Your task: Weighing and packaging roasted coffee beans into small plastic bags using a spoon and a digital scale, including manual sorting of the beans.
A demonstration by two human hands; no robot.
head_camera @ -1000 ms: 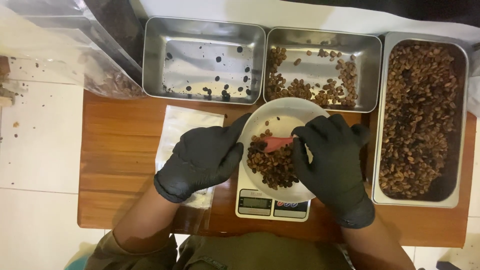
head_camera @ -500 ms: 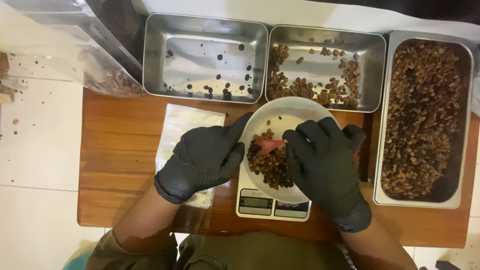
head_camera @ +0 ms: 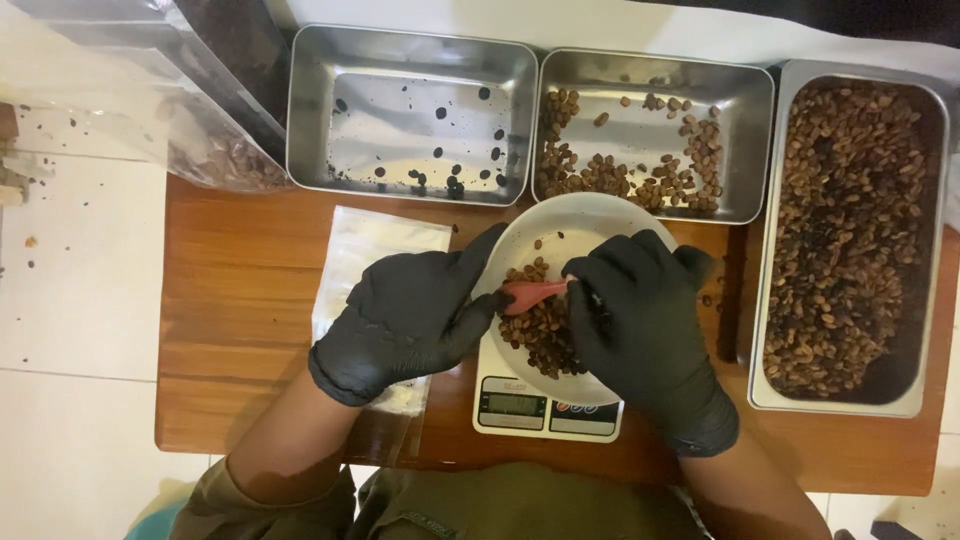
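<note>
Currently, left black-gloved hand (head_camera: 405, 315) grips the rim of the white round bowl (head_camera: 560, 225) of brown beans on the small digital scale (head_camera: 545, 408); right black-gloved hand (head_camera: 640, 320) pinches a small red scoop (head_camera: 530, 293) over the beans.

Even, fairly bright light falls from above. Soft glare whitens the floor of the empty rectangular steel tray (head_camera: 410, 115) and the crinkled clear plastic bag (head_camera: 120, 90) at upper left. The black-gloved hands cast faint shadows on the brown wooden counter (head_camera: 240, 300). Focus is slightly soft throughout, with compression smear in the gloves' dark folds.
</note>
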